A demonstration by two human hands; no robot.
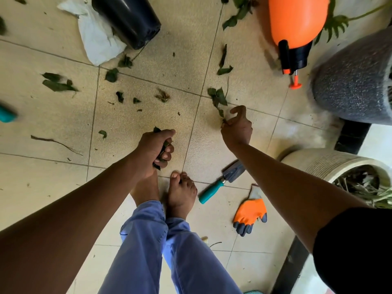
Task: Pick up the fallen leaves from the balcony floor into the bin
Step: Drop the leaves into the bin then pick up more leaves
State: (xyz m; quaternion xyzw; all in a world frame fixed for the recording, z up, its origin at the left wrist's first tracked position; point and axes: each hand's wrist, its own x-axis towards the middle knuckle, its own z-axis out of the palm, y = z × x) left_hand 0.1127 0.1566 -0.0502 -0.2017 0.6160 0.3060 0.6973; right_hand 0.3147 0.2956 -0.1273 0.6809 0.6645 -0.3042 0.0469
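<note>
Left grip [158, 147] clenches gathered leaves; right grip [236, 126] pinches a leafy sprig [218, 98] mid-frame; many scattered leaves [57, 83] remain upper left.

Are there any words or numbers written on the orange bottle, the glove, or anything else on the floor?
None can be read. The orange sprayer, orange glove, trowel and black pot show no words or numbers in this view.
</note>
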